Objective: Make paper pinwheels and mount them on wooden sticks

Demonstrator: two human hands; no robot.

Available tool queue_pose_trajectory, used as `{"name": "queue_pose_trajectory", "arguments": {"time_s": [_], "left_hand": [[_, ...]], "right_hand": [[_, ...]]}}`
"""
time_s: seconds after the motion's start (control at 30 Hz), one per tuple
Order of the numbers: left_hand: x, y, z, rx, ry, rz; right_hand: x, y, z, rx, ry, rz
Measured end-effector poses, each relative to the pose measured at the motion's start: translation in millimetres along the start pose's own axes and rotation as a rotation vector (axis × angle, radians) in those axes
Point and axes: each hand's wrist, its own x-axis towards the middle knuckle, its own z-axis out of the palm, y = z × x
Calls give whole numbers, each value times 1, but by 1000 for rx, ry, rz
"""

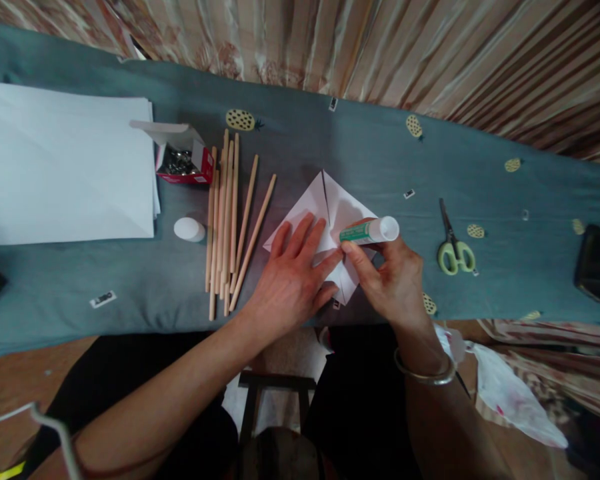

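A folded sheet of white paper (347, 200), turned like a diamond with slits between its folded flaps, lies on the cloth before me. My left hand (300, 267) rests on its left part with the fingers spread, pressing it down. In my right hand (393, 273) is a white and green glue stick (363, 231), gripped between thumb and fingers. The glue stick's lower end points toward the paper's middle; whether it touches there is hidden. A white cap (189, 229) lies on the cloth, left of the wooden sticks (223, 220).
Stacked white paper (70, 167) covers the left side, beside an open red box (183, 163) of small metal pieces. Scissors (454, 247) with green handles lie right of my hands. A black phone (597, 263) sits far right. Curtains (280, 47) hang along the back edge.
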Motion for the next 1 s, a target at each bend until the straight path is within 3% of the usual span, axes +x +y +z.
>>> {"name": "queue_pose_trajectory", "arguments": {"time_s": [1.0], "left_hand": [[1, 1, -3, -35, -2, 4]], "right_hand": [[9, -7, 8, 104, -35, 41]]}}
